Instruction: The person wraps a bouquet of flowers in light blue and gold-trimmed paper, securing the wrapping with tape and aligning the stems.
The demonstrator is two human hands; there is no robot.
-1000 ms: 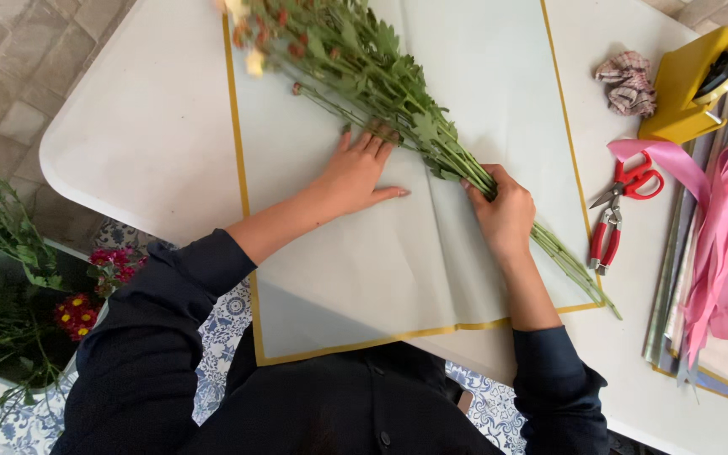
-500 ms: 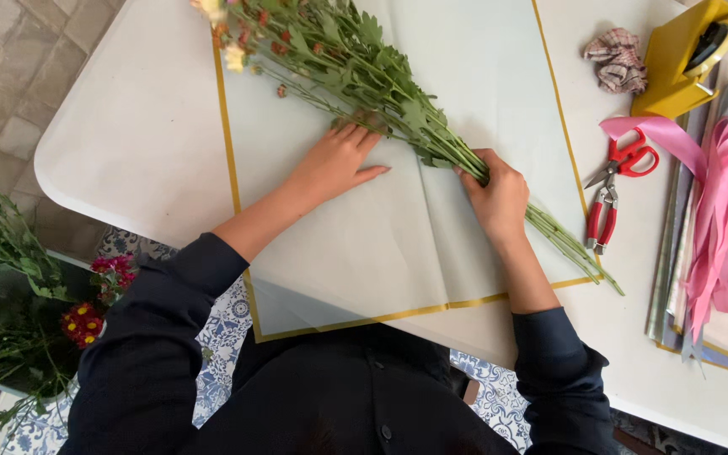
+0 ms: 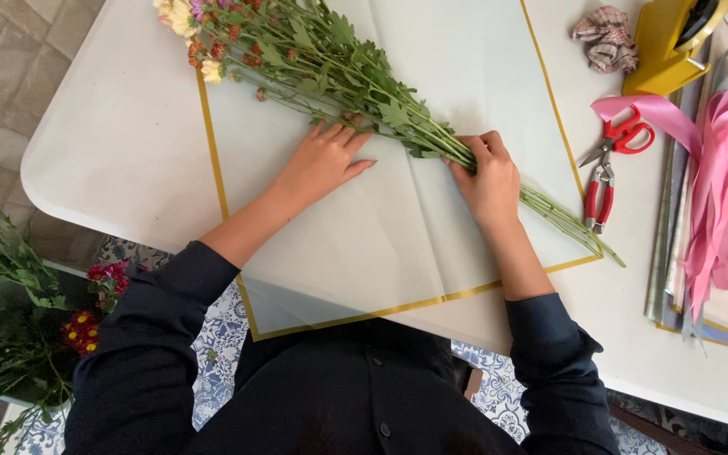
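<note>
The bunch of flowers [image 3: 322, 59] lies diagonally across a pale, smooth wrapping sheet [image 3: 431, 253] with a thin gold border, spread flat on the white desk [image 3: 103, 160]. The right hand [image 3: 490, 181] has its fingers curled together around the thin green stems [image 3: 549, 215], probably to keep them gathered in one bundle; the cut ends run on past the fingers toward the sheet's near corner. The left hand [image 3: 322, 160] rests palm down with fingers spread and flat on the paper, fingertips just under the leafy part of the bunch, apparently pinning the sheet and steadying the foliage. Beyond the right fingers, on the far side of the stems, lie red-handled scissors [image 3: 612, 139] and red-handled pruners [image 3: 596, 198], then glossy pink ribbon [image 3: 718, 168] draped over stacked sheets. A yellow tape dispenser [image 3: 671, 46] and a crumpled cloth [image 3: 607, 38] sit further up.
</note>
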